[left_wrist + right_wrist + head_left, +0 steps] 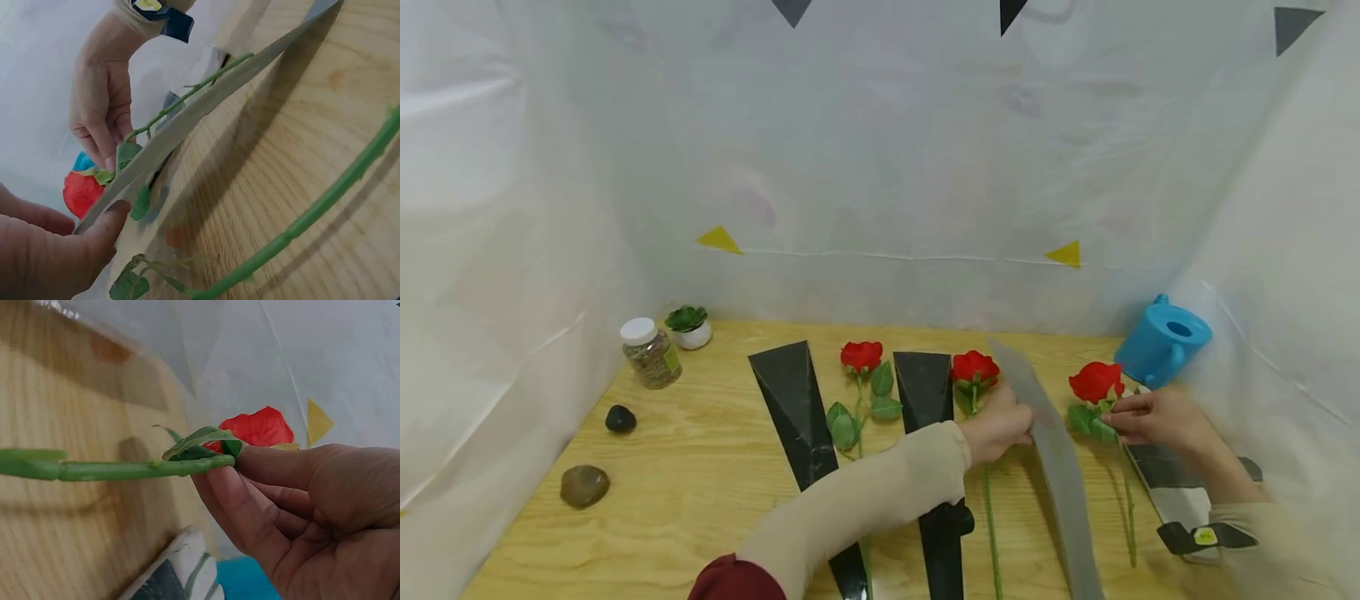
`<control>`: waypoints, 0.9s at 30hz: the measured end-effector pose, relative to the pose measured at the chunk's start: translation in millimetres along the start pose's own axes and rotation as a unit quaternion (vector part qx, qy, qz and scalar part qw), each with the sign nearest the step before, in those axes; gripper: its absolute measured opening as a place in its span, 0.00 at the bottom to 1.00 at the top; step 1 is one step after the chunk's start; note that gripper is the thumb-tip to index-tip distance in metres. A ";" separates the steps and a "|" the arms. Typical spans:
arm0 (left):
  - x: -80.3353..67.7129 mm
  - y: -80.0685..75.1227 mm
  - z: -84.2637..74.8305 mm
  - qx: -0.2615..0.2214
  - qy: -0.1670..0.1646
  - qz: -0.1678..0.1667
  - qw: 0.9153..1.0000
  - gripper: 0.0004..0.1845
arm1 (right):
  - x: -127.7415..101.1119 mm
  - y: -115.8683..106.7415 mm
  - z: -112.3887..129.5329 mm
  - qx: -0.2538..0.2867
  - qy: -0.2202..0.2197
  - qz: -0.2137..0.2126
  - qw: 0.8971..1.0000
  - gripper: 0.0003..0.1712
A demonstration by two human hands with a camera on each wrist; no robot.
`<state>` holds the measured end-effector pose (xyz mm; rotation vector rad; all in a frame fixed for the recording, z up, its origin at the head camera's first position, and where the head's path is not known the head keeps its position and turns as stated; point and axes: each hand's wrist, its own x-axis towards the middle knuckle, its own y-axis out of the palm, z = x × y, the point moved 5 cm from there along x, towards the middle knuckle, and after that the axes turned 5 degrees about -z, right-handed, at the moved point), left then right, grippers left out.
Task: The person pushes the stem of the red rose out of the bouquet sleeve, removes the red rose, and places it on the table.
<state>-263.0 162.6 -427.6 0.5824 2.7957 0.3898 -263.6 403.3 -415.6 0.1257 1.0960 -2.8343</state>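
Observation:
My left hand (1002, 423) holds a long flat grey strip (1063, 475) by its edge, lifted on its side above the table. In the left wrist view, my thumb lies along one face of the strip (187, 122). On the right, my right hand (1161, 419) pinches an artificial red rose (1096, 382) just below the bloom. The right wrist view shows its green stem (125, 470) between thumb and fingers, beside the leaves. A second red rose (975, 367) lies near my left hand, its stem running toward the front.
Two long black tapered sleeves (778, 392) lie mid-table, with another red rose (861, 356) between them. A blue watering can (1163, 342) stands back right. A jar (651, 354), a potted succulent (688, 327) and two stones (584, 487) are at the left.

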 end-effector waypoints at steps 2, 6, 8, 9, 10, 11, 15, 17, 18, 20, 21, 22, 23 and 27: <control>3.3 2.1 2.7 0.020 -0.007 0.014 1.000 0.17 | 0.3 6.9 -1.7 0.004 0.007 0.004 1.000 0.25; 7.2 4.7 5.2 0.055 -0.008 0.032 0.998 0.14 | 1.1 17.0 -1.2 0.013 -0.001 0.019 1.000 0.25; 7.8 3.2 5.4 0.066 -0.016 0.021 0.997 0.19 | 2.4 20.5 -0.4 0.013 -0.010 0.022 1.000 0.25; 7.7 2.2 5.6 0.071 -0.023 0.014 0.997 0.24 | 3.2 21.6 0.0 0.011 -0.012 0.023 1.000 0.25; 7.4 1.4 5.9 0.073 -0.032 0.008 0.997 0.30 | 3.8 23.1 -0.3 0.012 -0.011 0.023 1.000 0.25; 6.8 0.3 6.1 0.080 -0.040 0.000 0.996 0.35 | 4.3 24.2 -0.5 0.012 -0.009 0.023 1.000 0.24; 0.9 -1.7 1.6 0.131 -0.061 -0.005 0.989 0.34 | 6.0 27.0 -1.8 0.001 -0.005 0.026 1.000 0.23; -5.0 -2.0 -5.9 0.150 -0.067 -0.004 0.986 0.34 | 5.3 25.9 -0.3 -0.032 -0.008 0.017 0.999 0.22; -7.4 -2.2 -10.2 0.159 -0.067 -0.001 0.985 0.34 | 4.8 24.5 1.4 -0.051 -0.011 0.013 0.999 0.21; -12.5 -4.1 -18.7 0.160 -0.070 0.007 0.985 0.42 | 3.7 20.7 6.6 -0.092 -0.020 0.000 0.996 0.22; -13.9 -5.6 -23.2 0.164 -0.065 0.010 0.984 0.42 | 3.2 18.6 10.2 -0.115 -0.025 -0.010 0.993 0.22; -15.4 -7.5 -28.0 0.173 -0.059 0.013 0.983 0.40 | 2.8 16.2 14.2 -0.134 -0.031 -0.021 0.990 0.22; -16.7 -10.0 -32.6 0.188 -0.048 0.019 0.981 0.38 | 3.1 14.0 18.6 -0.148 -0.042 -0.032 0.988 0.22; -28.5 -20.3 -60.6 0.272 0.009 0.034 0.962 0.27 | 3.6 5.3 40.6 -0.205 -0.083 -0.083 0.972 0.22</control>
